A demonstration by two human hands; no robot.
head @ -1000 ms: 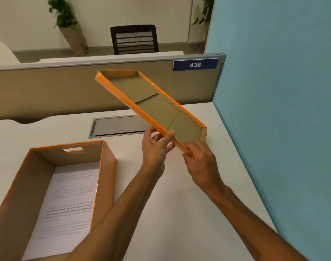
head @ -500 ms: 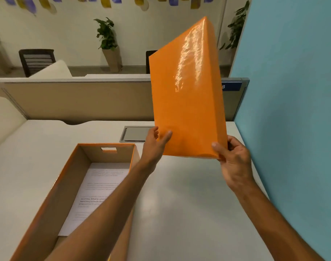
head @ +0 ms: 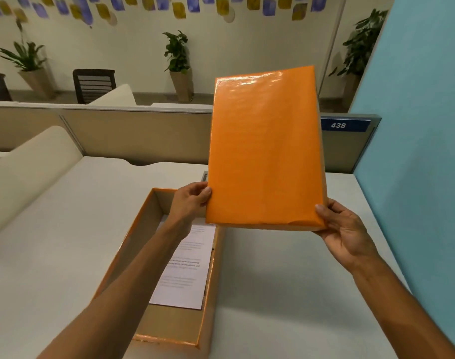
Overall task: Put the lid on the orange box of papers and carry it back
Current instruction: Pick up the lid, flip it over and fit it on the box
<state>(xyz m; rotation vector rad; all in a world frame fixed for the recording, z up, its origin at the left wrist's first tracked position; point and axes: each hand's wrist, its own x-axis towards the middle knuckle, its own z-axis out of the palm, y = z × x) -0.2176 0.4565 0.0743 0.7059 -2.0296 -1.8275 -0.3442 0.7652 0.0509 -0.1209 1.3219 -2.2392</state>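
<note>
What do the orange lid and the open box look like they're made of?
Lid: probably cardboard under a glossy orange laminate; glare streaks and slight ripples show on its face. Box: likely plain brown cardboard inside, matte, with orange along the rim.

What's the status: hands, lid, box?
Both hands on lid: left hand at its lower left edge, right hand at lower right corner. Lid held up, orange top facing camera. Box open on desk, papers inside. Nothing in the way.

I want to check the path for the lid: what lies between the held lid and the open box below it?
In the head view nothing lies between lid and box: only air and the left hand holding the lid's edge.
</note>
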